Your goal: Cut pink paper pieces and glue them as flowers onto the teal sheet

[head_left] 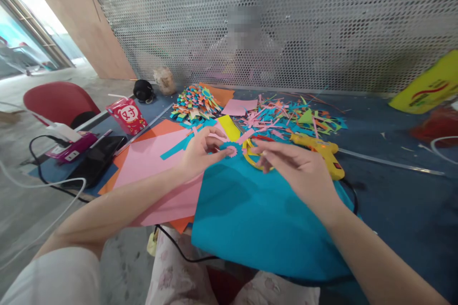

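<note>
My left hand [205,150] pinches a small paper flower [232,151] by its left side; it has a fringed blue ring around a pink toothed centre. To its right, my right hand [291,162] has its thumb and forefinger pressed together; whatever is between them is too small to make out. Beneath the right fingers lie yellow-handled scissors [247,150], partly hidden. A large blue sheet [257,219] spreads below both hands, overlapping a pink sheet [143,162]. Beside my right hand rests a yellow glue gun [331,155].
Colourful paper scraps [286,116] and a heap of fringed paper pieces [195,105] lie at the back, before a perforated metal panel [304,24]. A red cup [128,115], a black phone [95,159] and a purple power strip [66,147] are on the left. A glue stick [390,160] lies right.
</note>
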Demonstrator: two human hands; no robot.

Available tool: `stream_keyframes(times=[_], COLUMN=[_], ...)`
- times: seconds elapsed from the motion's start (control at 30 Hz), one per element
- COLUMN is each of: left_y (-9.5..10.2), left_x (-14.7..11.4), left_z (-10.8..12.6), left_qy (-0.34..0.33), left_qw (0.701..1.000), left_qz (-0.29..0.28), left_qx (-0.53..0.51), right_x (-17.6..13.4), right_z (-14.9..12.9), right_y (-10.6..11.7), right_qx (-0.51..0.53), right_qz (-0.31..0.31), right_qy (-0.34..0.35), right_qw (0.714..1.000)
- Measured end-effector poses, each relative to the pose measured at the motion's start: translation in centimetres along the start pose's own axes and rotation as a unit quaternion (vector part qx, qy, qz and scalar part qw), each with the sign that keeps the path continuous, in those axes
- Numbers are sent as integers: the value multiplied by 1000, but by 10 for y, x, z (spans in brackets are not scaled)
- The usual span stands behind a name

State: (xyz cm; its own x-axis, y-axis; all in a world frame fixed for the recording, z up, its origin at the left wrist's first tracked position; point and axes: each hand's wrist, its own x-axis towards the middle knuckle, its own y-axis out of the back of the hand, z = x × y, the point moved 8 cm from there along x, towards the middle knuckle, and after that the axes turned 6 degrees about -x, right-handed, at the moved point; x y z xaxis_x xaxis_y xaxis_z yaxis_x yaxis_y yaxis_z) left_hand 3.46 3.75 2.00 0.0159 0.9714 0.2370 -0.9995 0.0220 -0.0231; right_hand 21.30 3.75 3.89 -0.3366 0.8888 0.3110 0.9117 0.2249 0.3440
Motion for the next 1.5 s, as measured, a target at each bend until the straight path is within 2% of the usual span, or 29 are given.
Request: stream_keyframes(times=[0.07,0.1,0.23,0.37,0.43,0.7,0.87,1.17,1.5], left_y=[0,0,-5,-15,-18,-15,-14,-17,-16], left_x=[-1,-1,-3,-6,-7,-7,-7,-8,-7], left_z=[0,0,-5,-7,-6,-1,-1,-3,-2], left_qy=[5,10,23,7,-3,-17,-30,-10,-35], left_qw=[1000,1000,999,997,995,996,994,995,994], left_qz=[5,7,-14,-65,-73,-63,-70,-70,-71], left_qx=[-7,-6,27,52,61,60,73,73,79], right_x=[2,3,5,4,3,1,-1,2,2], right_z=[7,11,19,15,12,5,-1,4,8], right_y=[9,9,-6,-11,-11,-7,-10,-7,-6], right_qx=[-47,-72,-126,-102,-93,-109,-112,-112,-132], right_qz=[52,50,-12,-26,-26,3,-11,3,3], right_qy=[-17,-24,-26,-16,-9,29,40,25,11], right_qw=[997,996,992,994,995,994,993,993,991])
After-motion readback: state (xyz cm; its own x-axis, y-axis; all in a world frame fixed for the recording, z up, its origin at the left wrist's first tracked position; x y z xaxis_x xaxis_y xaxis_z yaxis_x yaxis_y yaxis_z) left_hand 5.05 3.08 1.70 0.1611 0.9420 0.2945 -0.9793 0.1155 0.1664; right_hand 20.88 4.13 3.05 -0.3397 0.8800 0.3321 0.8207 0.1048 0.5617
